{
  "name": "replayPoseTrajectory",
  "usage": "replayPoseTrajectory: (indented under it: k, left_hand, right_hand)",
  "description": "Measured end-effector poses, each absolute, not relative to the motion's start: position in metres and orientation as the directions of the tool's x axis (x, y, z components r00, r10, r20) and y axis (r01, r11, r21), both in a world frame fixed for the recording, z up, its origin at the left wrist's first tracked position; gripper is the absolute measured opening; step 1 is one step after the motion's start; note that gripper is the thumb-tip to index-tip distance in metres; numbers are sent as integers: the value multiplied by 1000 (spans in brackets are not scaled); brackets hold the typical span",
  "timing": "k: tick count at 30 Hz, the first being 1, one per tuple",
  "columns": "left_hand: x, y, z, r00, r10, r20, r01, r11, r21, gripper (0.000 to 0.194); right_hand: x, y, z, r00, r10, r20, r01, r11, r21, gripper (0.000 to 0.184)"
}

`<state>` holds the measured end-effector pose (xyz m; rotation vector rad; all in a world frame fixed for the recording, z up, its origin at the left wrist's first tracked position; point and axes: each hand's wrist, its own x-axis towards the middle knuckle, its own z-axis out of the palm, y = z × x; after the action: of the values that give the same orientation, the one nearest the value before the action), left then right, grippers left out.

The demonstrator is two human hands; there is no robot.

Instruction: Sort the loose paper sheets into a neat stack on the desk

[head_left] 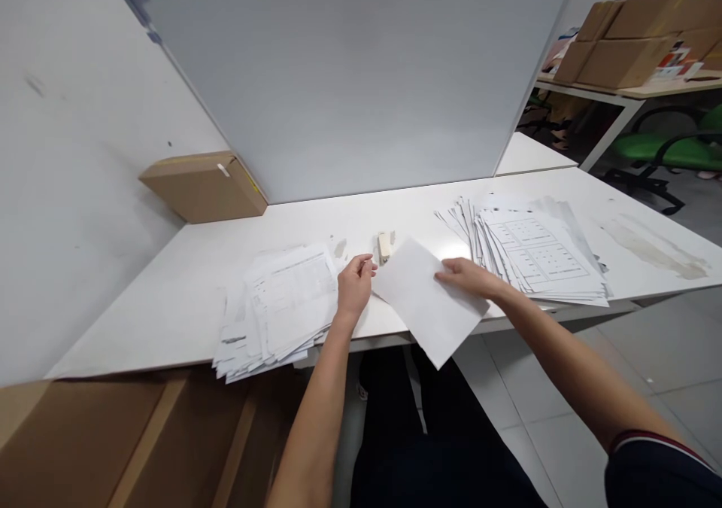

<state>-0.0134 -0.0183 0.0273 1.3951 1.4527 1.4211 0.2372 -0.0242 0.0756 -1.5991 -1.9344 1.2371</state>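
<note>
My right hand [463,276] pinches a plain white sheet of paper [432,305] by its upper right part, thumb hidden. The sheet is tilted, its lowest corner hanging past the table's front edge. Left of it, my left hand [355,286] has loosely curled fingers, slightly apart, close to the sheet's left corner; nothing shows in them. Just beyond is a small cream block-like object [384,247], perhaps a stapler. An untidy stack of printed papers [293,305] lies left of my left hand. Another stack of printed sheets [535,248], with boxed grids, lies to the right.
A large whiteboard [350,86] stands along the back of the white table [169,297]. A cardboard box [208,188] leans at the back left. Open cardboard [73,440] sits below the left front edge. Boxes [626,49] and a green chair [659,150] are further right.
</note>
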Motion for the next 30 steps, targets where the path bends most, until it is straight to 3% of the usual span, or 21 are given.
replayPoseTrajectory:
  k: [3, 8, 13, 18, 30]
  left_hand:
    - [-14, -8, 16, -209, 957, 200, 276, -139, 951, 26]
    - [-8, 10, 4, -119, 945, 304, 361, -244, 900, 43]
    - [-6, 18, -9, -2, 923, 385, 509, -331, 795, 46]
    - [-8, 16, -9, 67, 940, 334, 658, -294, 694, 56]
    - [-6, 18, -16, 94, 921, 378, 720, -326, 613, 61]
  right_hand:
    - [241, -27, 44, -253, 877, -408, 497, -244, -833, 25]
    - [242, -33, 38, -240, 847, -474, 262, -414, -872, 22]
    - [243, -30, 38, -200, 847, -492, 212, -452, -866, 23]
    - [244, -22, 25, -152, 853, -499, 197, -469, -861, 23]
    - [239, -24, 27, -134, 871, -472, 186, -446, -875, 21]
